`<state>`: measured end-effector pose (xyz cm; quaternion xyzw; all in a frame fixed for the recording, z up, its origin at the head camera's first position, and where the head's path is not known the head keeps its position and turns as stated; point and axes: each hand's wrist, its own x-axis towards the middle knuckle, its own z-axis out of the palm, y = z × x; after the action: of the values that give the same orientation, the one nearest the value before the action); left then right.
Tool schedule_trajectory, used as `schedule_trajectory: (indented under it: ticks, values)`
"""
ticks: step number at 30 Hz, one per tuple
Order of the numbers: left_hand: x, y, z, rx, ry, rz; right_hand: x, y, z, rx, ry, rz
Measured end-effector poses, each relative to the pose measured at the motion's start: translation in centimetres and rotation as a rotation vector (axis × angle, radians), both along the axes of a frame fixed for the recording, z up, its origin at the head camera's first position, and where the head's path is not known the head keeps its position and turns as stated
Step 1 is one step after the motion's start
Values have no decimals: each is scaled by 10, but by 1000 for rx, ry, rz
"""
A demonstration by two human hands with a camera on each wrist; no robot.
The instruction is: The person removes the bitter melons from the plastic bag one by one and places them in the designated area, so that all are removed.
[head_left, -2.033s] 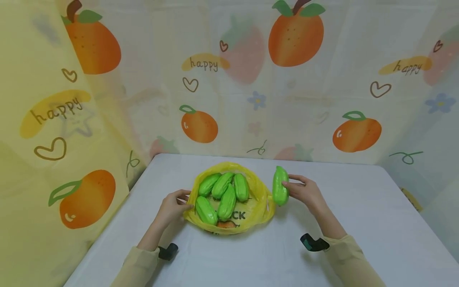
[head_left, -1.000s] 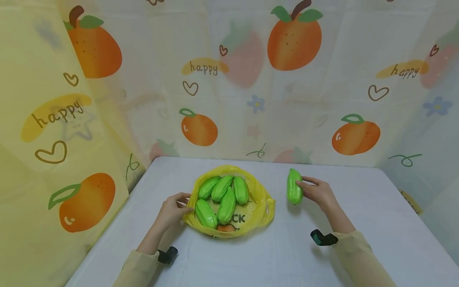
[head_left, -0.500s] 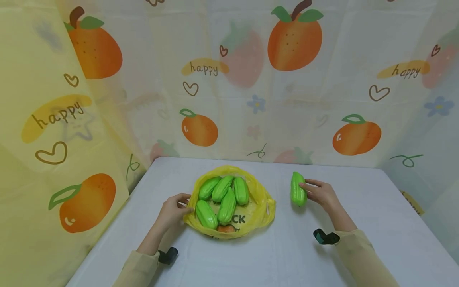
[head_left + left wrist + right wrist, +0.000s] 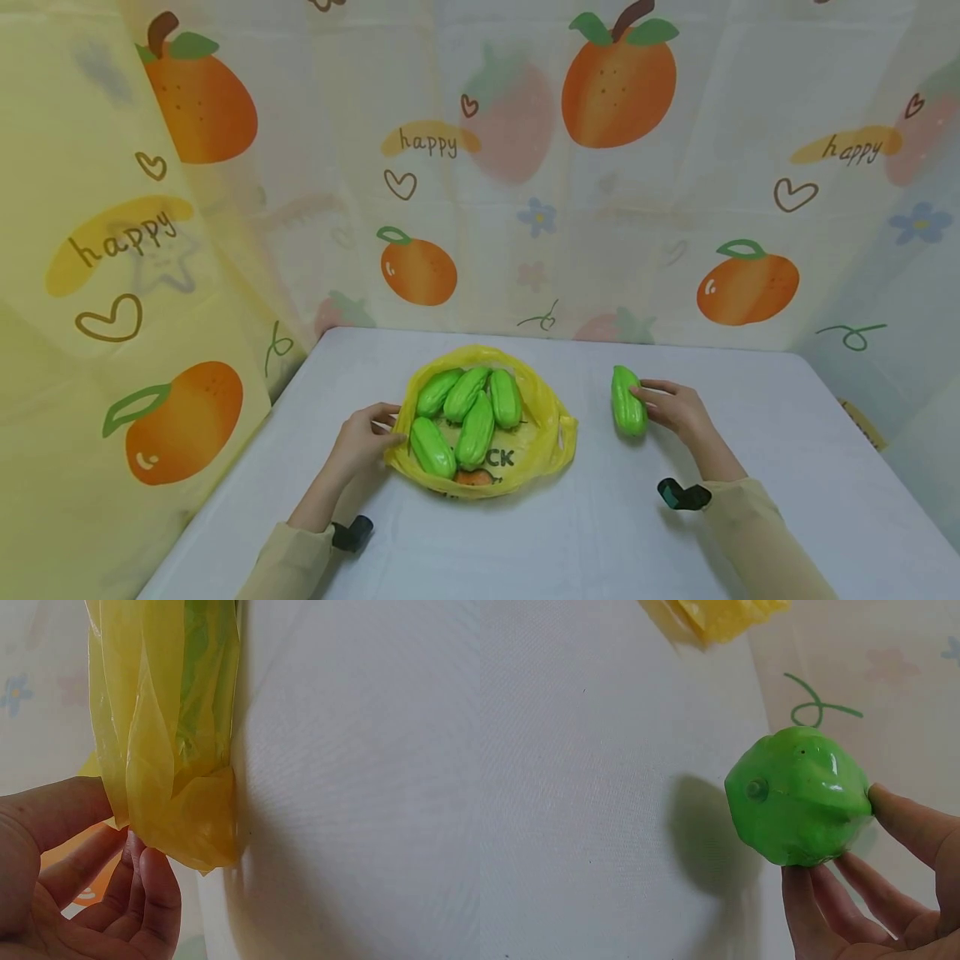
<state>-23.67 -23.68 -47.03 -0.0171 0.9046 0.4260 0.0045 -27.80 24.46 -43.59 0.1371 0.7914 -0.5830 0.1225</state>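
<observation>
My right hand (image 4: 677, 410) holds a glossy green ridged vegetable (image 4: 628, 402), gourd-like and perhaps a model, between thumb and fingers. In the right wrist view the vegetable's blunt end (image 4: 799, 799) faces the camera, and its shadow lies apart on the table, so it is off the surface. My left hand (image 4: 362, 437) pinches the left rim of a yellow plastic bag (image 4: 551, 417). The left wrist view shows thumb and fingers at a fold of this bag (image 4: 154, 742). Inside the bag lie several similar green vegetables (image 4: 476, 432), over printed letters on its bottom.
A white cloth covers the table (image 4: 510, 550). A printed curtain (image 4: 480, 217) with oranges rises behind it and at the left side. Dark camera mounts (image 4: 352, 533) sit at both wrists.
My right hand has carried the green vegetable rightward from beside the bag and a little toward me, slowing over the last half second. The left hand and bag stay put.
</observation>
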Motion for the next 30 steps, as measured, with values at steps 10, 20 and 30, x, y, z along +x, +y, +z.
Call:
schedule_trajectory:
  ticks: [10,20,30]
  values:
    - [1,0,0,2,1,5,-3,0,-6,9,-24,-22]
    - [0,0,-1,6,-6,11,-6,1,-11,2,-36,-28]
    - [-1,-1,-3,10,10,7,-9,2,-16,-7,-22,-47]
